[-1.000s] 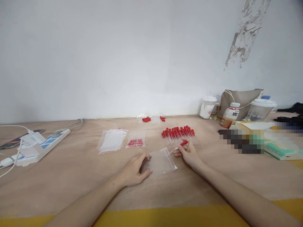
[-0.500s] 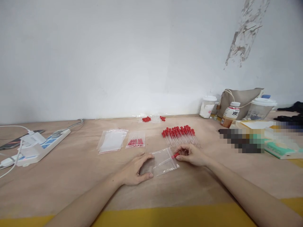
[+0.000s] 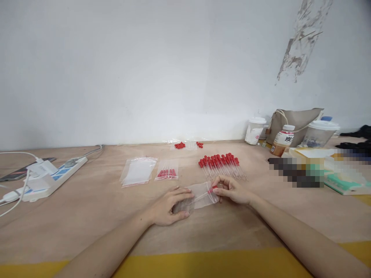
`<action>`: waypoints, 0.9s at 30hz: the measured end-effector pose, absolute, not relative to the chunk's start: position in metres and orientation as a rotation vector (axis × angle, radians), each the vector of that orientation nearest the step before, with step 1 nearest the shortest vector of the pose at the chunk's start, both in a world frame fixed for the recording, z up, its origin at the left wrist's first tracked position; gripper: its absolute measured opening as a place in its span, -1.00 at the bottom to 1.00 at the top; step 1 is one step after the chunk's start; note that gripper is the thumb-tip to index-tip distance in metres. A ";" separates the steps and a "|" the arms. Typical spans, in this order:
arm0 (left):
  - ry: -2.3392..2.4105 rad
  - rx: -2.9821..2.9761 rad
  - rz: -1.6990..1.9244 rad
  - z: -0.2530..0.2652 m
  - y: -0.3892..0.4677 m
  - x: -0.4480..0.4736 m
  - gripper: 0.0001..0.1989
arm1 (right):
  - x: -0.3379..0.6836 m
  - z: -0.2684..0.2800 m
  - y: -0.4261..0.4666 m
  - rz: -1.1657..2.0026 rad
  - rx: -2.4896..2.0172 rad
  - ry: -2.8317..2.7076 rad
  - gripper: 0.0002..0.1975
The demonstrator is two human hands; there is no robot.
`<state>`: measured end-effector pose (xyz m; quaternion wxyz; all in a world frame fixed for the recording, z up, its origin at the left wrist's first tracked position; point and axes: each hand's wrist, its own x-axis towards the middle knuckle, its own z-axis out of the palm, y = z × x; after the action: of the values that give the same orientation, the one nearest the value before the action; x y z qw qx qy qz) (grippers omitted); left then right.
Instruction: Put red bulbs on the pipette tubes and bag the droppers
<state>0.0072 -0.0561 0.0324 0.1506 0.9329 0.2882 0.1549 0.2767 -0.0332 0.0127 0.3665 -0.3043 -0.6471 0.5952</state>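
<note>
A clear zip bag lies on the table between my hands. My left hand rests at the bag's left end, fingers and thumb spread apart and touching the plastic. My right hand pinches the red bulb of a dropper at the bag's right end. The dropper's thin clear stem points left, inside the bag. Just behind my right hand, a row of red-bulbed droppers lies side by side. A filled bag of droppers and a stack of flat clear bags lie behind my left hand.
Loose red bulbs lie on plastic near the wall. A power strip with chargers and a phone are at the left. A lidded cup, a bottle, a grey bag and a tissue pack stand right.
My right hand has moved slightly left, and the dropper sits further inside the bag. My left fingers have shifted a little right over the bag's left end.
</note>
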 end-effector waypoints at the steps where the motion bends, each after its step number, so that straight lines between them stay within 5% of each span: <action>1: 0.835 2.680 0.431 0.032 -0.056 0.007 -0.49 | 0.276 0.012 -0.034 1.564 -0.779 -1.653 -0.68; 22: 0.920 2.563 0.524 0.026 -0.055 0.003 -0.60 | 0.289 0.019 -0.030 1.239 -0.802 -2.065 -0.75; 27: 0.917 2.553 0.514 0.027 -0.056 0.004 -0.60 | 0.282 0.011 -0.029 1.312 -0.911 -1.791 -0.68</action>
<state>0.0044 -0.0559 0.0271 0.1891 0.9080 0.3260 0.1828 0.2823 -0.0294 0.0112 0.3624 -0.3538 -0.6957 0.5094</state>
